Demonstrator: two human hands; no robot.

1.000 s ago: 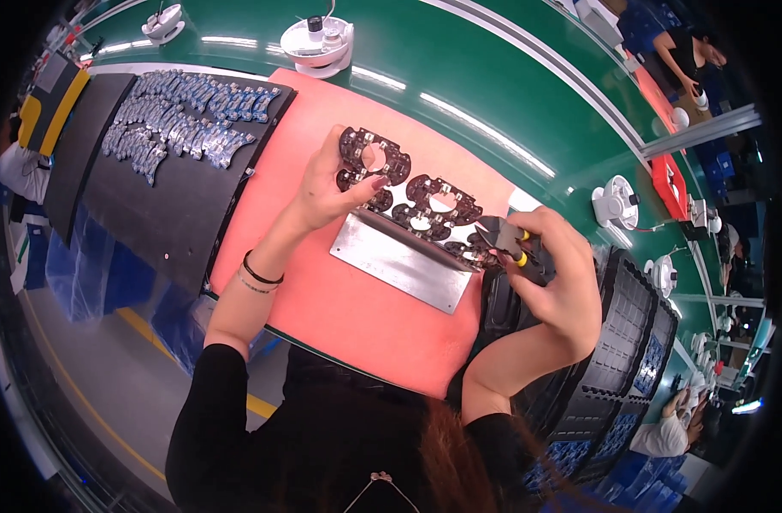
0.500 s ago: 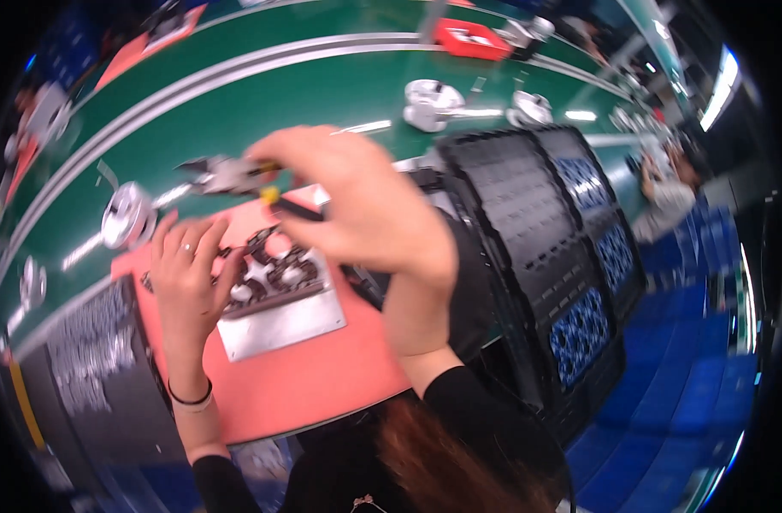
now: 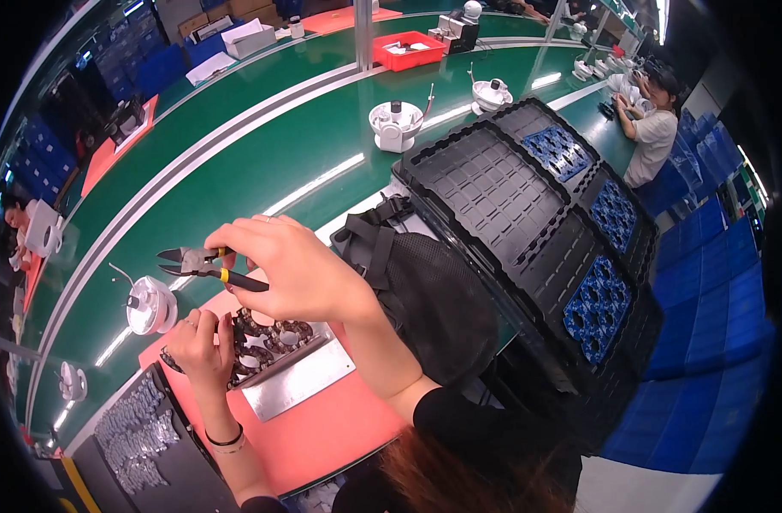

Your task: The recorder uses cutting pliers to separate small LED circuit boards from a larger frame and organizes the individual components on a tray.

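Observation:
My right hand (image 3: 301, 272) is wrapped round a pair of diagonal cutting pliers (image 3: 196, 262) with black and yellow handles. Their jaws point left and stand slightly apart, raised over the work mat. Lower and to the left, my left hand (image 3: 200, 349) has its fingers curled in beside a cluster of dark brown and clear small parts (image 3: 278, 344). Whatever lies between those fingers is hidden. The parts sit along a silvery metal plate (image 3: 298, 381), which rests on a pink mat (image 3: 322, 440).
A black mesh bag (image 3: 433, 308) and large black trays (image 3: 489, 192) with blue patterned pieces (image 3: 598, 308) stand to the right. At left is a dark tray (image 3: 143, 427) of shiny small parts. White round devices (image 3: 151, 306) sit along the green conveyor (image 3: 237, 179). A co-worker (image 3: 652, 128) is far right.
My left hand's spread fingers have curled in. My right hand still holds the cutting pliers, now a little lower in the picture. The whole view has shifted and become sharper.

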